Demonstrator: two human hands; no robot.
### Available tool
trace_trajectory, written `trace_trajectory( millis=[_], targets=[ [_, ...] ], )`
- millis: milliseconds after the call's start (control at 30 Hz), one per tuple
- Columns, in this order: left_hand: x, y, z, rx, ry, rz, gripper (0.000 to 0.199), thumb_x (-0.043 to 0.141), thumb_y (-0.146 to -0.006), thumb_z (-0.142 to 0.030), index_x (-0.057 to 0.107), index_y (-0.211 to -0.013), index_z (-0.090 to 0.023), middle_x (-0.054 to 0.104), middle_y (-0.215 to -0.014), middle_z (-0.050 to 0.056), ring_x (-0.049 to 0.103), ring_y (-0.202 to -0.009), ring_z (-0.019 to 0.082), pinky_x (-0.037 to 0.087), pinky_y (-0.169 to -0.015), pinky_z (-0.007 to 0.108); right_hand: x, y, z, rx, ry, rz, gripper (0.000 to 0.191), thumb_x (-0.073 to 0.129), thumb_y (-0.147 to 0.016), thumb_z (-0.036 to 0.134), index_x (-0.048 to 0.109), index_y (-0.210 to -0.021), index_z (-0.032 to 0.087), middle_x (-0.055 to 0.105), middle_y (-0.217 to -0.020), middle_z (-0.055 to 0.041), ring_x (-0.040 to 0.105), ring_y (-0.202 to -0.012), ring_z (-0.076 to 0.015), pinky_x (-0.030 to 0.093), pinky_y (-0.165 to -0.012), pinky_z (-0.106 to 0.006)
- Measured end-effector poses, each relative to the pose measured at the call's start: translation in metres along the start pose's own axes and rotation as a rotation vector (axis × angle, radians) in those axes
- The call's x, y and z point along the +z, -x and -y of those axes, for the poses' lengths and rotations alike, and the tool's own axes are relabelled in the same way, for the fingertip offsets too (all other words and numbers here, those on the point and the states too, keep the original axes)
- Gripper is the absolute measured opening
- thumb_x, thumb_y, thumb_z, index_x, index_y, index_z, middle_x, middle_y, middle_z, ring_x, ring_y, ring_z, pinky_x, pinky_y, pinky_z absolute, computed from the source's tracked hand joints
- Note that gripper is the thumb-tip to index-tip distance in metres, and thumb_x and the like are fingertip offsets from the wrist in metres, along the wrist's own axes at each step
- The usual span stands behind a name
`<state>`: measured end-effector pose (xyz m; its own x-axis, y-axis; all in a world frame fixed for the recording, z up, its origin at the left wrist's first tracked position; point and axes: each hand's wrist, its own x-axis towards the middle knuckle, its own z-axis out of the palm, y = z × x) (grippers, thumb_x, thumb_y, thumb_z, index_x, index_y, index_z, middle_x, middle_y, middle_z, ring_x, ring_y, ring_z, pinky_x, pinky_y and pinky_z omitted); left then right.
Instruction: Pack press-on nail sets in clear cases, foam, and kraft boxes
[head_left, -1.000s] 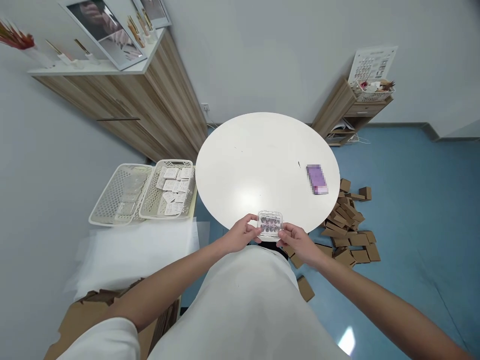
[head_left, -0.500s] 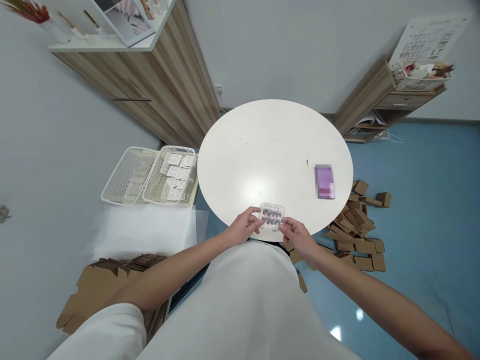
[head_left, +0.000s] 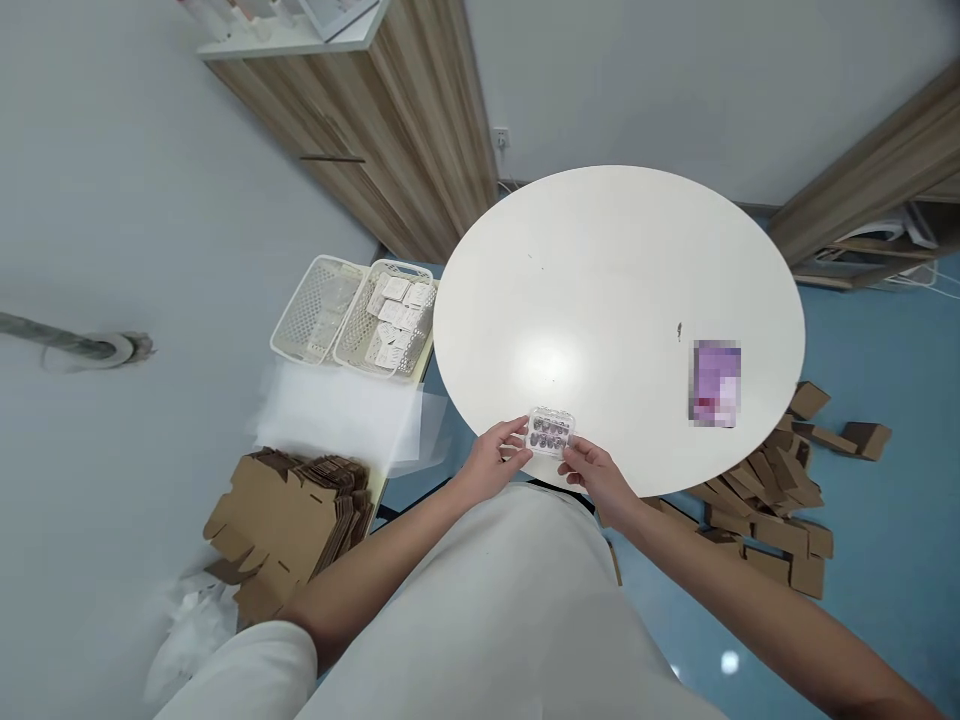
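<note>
The head camera is showing a clear case [head_left: 551,433] over the near edge of the round white desk [head_left: 622,280], directly in front of the person. Its two rows of dark oval pieces are running from left to right, sloping slightly down toward the right, and its face is pointing up. I cannot quite tell from this view which side is longer, or whether the case is touching the desk.

The left hand [head_left: 495,458] is pinching the case at its left edge, thumb near and forefinger farther up. The right hand [head_left: 596,475] is gripping the near right corner, its fingers hiding that part.

Farther right on the desk, a blurred purple item [head_left: 716,383] is lying well apart from the case. On the left, two white lattice baskets are sitting side by side, the nearer one holding white cards [head_left: 395,315]. Translucent sheets [head_left: 345,405] and a stack of flat brown cardboard [head_left: 285,515] are lying below them. Brown boxes [head_left: 784,537] are cluttering the blue floor beside the desk on the right.
</note>
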<state>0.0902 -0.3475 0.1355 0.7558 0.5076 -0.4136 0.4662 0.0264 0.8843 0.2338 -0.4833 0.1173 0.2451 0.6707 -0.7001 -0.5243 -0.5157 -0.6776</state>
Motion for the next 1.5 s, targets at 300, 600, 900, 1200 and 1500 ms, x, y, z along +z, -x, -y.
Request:
trace_trajectory(
  millis=[300,600,900,1200,1500],
  targets=[
    [-0.038,-0.012,0.021,-0.035,0.042,-0.07,0.058,0.052,-0.08,-0.037,0.031,-0.133,-0.028,0.041,-0.121,0.009,0.047,-0.105,0.02,0.049,-0.082,0.033,0.051,-0.044,0.015,-0.155,0.121,-0.119,0.035,0.052,-0.075,0.04,0.056,-0.107,0.027,0.055,-0.083,-0.0006,0.048,-0.077,-0.0152,0.041,-0.071,-0.031],
    [-0.098,-0.033,0.055,-0.118,0.07,-0.024,0.067,0.048,-0.081,-0.036,0.014,-0.138,-0.029,0.027,-0.13,0.008,0.037,-0.116,0.021,0.04,-0.093,0.035,0.12,-0.099,0.022,-0.184,0.088,-0.301,0.033,0.057,-0.072,0.036,0.047,-0.101,0.025,0.05,-0.08,0.0019,0.048,-0.071,-0.0121,0.042,-0.07,-0.029],
    [-0.155,-0.083,0.079,-0.189,0.019,-0.03,0.07,0.047,-0.077,-0.026,0.013,-0.137,-0.031,0.024,-0.128,0.007,0.033,-0.118,0.021,0.035,-0.095,0.035,0.174,-0.16,0.032,-0.111,0.131,-0.432,0.038,0.054,-0.072,0.032,0.047,-0.109,0.025,0.052,-0.105,-0.0048,0.05,-0.089,-0.0158,0.044,-0.078,-0.034],
    [-0.175,-0.132,0.084,-0.252,-0.035,-0.008,0.071,0.048,-0.075,-0.025,0.014,-0.138,-0.027,0.027,-0.122,0.008,0.031,-0.118,0.022,0.032,-0.096,0.037,0.179,-0.204,0.043,-0.101,0.254,-0.474,0.055,0.053,-0.07,0.031,0.042,-0.123,0.022,0.048,-0.11,-0.0068,0.05,-0.086,-0.0151,0.045,-0.08,-0.033],
    [-0.18,-0.153,0.091,-0.214,0.007,-0.033,0.074,0.051,-0.073,-0.022,0.015,-0.137,-0.026,0.026,-0.122,0.008,0.029,-0.119,0.023,0.028,-0.099,0.039,0.182,-0.224,0.048,-0.113,0.241,-0.452,0.059,0.055,-0.07,0.03,0.04,-0.127,0.024,0.045,-0.114,-0.0061,0.05,-0.085,-0.0157,0.046,-0.08,-0.034]
  ],
)
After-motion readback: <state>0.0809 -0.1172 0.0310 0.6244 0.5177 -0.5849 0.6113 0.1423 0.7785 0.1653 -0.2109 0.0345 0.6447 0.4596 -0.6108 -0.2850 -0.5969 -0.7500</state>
